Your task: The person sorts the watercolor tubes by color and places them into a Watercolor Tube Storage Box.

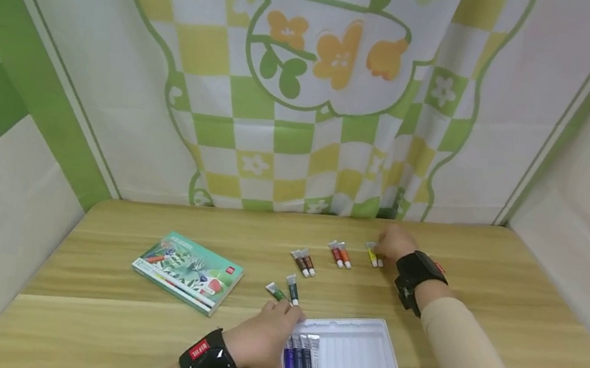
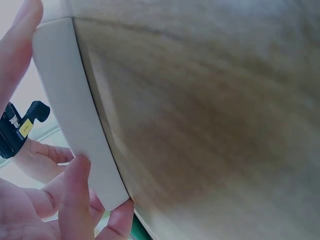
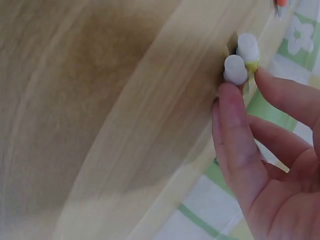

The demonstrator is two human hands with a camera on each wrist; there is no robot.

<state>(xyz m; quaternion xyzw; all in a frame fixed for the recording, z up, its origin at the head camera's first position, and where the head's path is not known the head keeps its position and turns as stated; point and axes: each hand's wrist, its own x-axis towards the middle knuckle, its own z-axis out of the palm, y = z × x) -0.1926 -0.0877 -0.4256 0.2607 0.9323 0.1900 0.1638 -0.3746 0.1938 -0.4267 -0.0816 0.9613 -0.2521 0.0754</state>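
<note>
At the near side of the table, my left hand grips the left end of a white plastic tray, thumb at the near edge and fingers at the far one. Several purple, dark and white paint tubes lie side by side in the tray's left slots; the slots to their right are bare. Farther back, my right hand reaches to a yellow paint tube and a second tube close beside it. In the right wrist view, finger and thumb pinch at the two tubes, right by the white caps. The second tube's body is mostly hidden.
Red and orange tubes lie left of the right hand, then two brown tubes. Nearer are a green tube and a dark green one, just behind the tray. A teal illustrated box lies left. A checkered curtain hangs behind the table.
</note>
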